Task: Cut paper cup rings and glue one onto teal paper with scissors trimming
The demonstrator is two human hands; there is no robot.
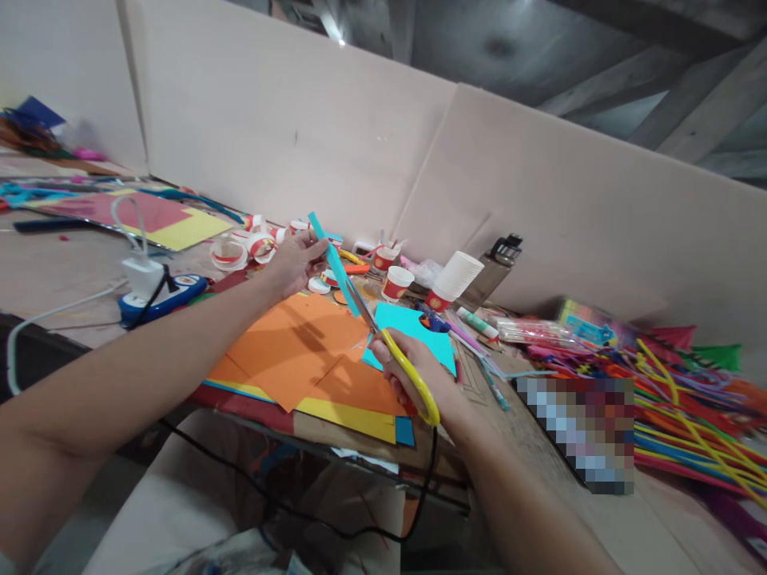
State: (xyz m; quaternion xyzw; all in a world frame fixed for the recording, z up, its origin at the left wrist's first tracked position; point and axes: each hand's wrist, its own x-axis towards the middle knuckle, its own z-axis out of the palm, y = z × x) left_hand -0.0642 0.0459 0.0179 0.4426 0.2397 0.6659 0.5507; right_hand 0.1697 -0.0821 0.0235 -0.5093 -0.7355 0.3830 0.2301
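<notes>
My left hand (pixel 298 262) pinches the upper part of a narrow turquoise paper strip (pixel 339 270), raised above the table. In my right hand (pixel 408 359) is a pair of scissors with yellow handles (pixel 413 375). Their metal blades meet the lower part of the strip; whether they are cutting into it I cannot tell. Beneath both hands lie orange paper sheets (pixel 281 343), overlapping a yellow sheet (pixel 353 418). A larger turquoise sheet (pixel 440 342) rests just behind my right hand.
Paper cups (pixel 397 283), a tilted cup stack (pixel 459 275) and a dark bottle (pixel 491 271) stand toward the back. A blue power strip (pixel 159 299) with a white charger sits left. Colourful pipe cleaners (pixel 695 431) pile up right. A black cable (pixel 335 531) hangs below the table edge.
</notes>
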